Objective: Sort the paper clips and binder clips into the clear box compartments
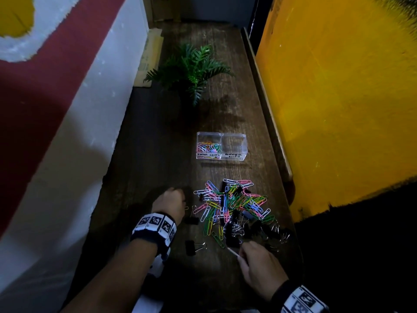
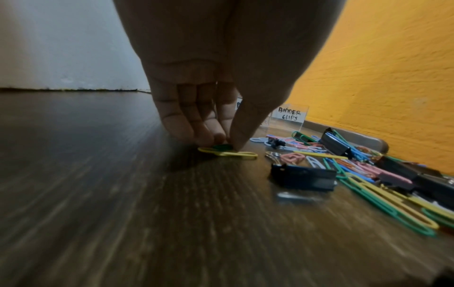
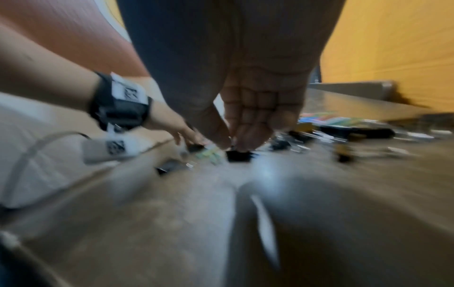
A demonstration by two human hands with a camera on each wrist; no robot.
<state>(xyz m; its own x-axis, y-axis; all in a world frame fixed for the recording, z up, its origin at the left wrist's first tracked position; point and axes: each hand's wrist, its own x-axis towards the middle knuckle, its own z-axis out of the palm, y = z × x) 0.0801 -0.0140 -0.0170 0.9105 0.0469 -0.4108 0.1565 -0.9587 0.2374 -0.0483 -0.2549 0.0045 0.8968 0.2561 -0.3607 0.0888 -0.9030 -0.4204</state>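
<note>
The left hand [image 2: 221, 77] has its fingertips [image 2: 203, 136] pressed down on the bench [image 1: 158, 132], the grip pinching a green paper clip [image 2: 222, 147] that lies over a yellow paper clip [image 2: 228, 153]. Just right of that grip spreads the loose pile of paper clips [image 1: 234, 199], pink, blue, green, yellow and white, mixed with black binder clips [image 1: 248, 224]. One binder clip [image 2: 303, 177] sits close to the right of the left grip, apart from the heap.

The right hand [image 1: 261, 265] reaches into the near edge of the pile; its grip is closed, thumb against fingers, on a black binder clip [image 3: 238, 155], though that view is badly blurred.

Beyond both grips, farther along the bench, stands the clear box [image 1: 221, 146] with two compartments. The left one, labelled for paper clips, holds a layer of coloured paper clips [image 1: 208, 146]. The right one, labelled BINDER CLIPS [image 2: 290, 114], shows no clips inside. A green plant [image 1: 191, 68] stands behind the box.
</note>
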